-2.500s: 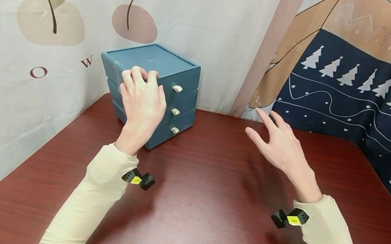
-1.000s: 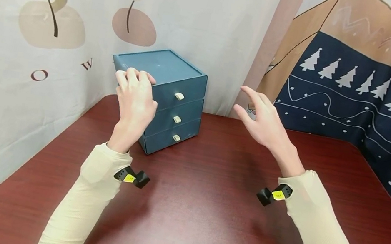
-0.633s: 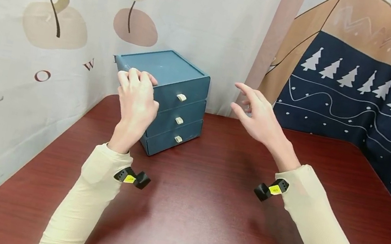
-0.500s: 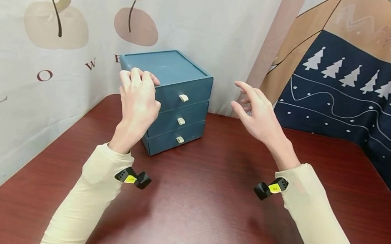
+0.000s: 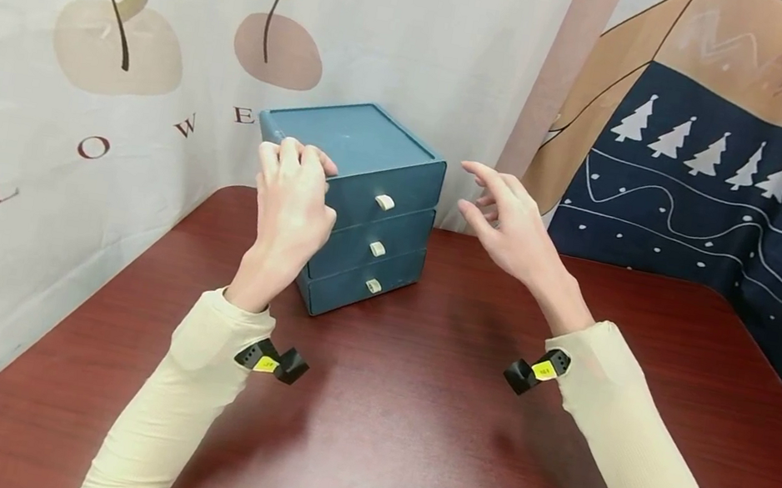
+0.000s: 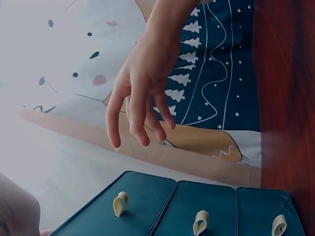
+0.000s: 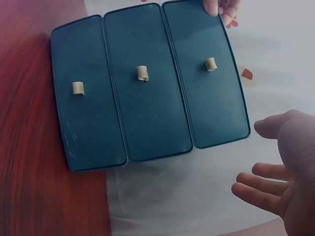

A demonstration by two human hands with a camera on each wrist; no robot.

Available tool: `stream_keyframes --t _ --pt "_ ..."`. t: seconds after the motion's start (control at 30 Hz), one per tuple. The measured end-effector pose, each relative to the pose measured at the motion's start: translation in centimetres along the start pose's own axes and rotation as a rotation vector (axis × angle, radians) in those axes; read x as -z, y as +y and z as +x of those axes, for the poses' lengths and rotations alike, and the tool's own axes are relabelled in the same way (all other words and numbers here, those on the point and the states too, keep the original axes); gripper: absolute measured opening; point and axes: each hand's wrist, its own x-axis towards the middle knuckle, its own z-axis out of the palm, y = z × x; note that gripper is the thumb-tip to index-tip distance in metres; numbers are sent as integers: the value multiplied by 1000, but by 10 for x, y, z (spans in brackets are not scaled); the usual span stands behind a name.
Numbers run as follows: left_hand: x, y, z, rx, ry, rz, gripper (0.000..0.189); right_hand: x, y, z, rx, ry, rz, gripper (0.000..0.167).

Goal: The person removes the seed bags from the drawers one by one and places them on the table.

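A blue three-drawer storage box stands toward the back left of the table, its drawers closed, a small cream pull loop on each front. My left hand grips the box at its near top corner, fingers curled over the edge; in the right wrist view, fingertips of that hand show at the corner of the top drawer front. To the right of the box my right hand hovers, fingers relaxed and apart, touching nothing. The left wrist view also shows the right hand hanging beyond the drawer fronts.
The dark red wooden table reaches back to a white curtain with printed flowers. At the right hangs a navy cloth with white trees. Each sleeve wears a small black wrist camera.
The storage box has shifted and turned to the right with my left hand on its corner. My right hand has moved left and slightly up, nearer the box.
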Motion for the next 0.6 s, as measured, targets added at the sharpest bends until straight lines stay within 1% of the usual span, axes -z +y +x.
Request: stream_keyframes --t 0.1,0.3,0.47,0.6 --pt "0 1 0 -5 -10 -10 23 -2 -1 3 5 -5 -7 52" --pt "-1 5 -1 -6 -38 -27 24 -6 -3 8 4 -19 15 52" --pt "-4 8 -3 -39 -25 -35 23 -6 -4 10 11 -11 19 51" --pt "-7 10 -4 -72 -9 -60 23 -5 -4 12 17 6 10 49"
